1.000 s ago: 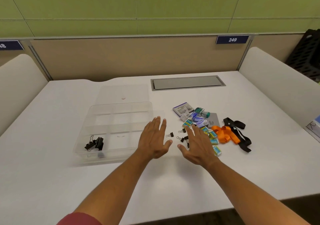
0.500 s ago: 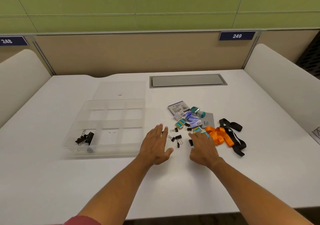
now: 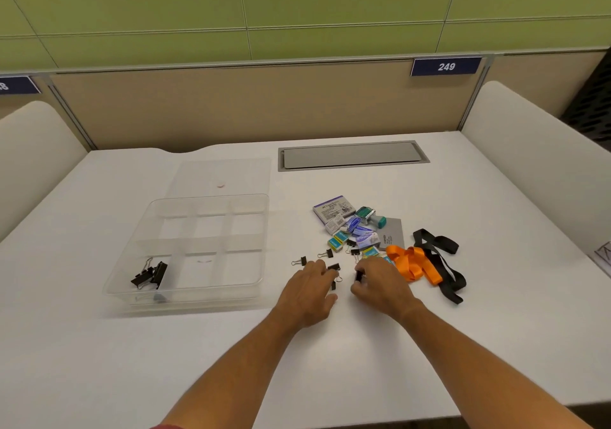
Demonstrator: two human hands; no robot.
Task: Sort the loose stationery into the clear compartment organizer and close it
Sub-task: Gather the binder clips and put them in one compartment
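Both hands work the loose binder clips (image 3: pixel 331 268) mid-desk. Right hand (image 3: pixel 380 284) pinches one clip; left hand (image 3: pixel 309 291) curls onto another. Open organizer (image 3: pixel 185 291) waits toward the left edge, presumably for quick drops.

— Both hands are closing in now: the right hand (image 3: pixel 380 284) is curling its fingers onto a black binder clip (image 3: pixel 359 276).

— And the left hand (image 3: pixel 309 291), flat before, is pinching at the loose clips (image 3: pixel 333 267).
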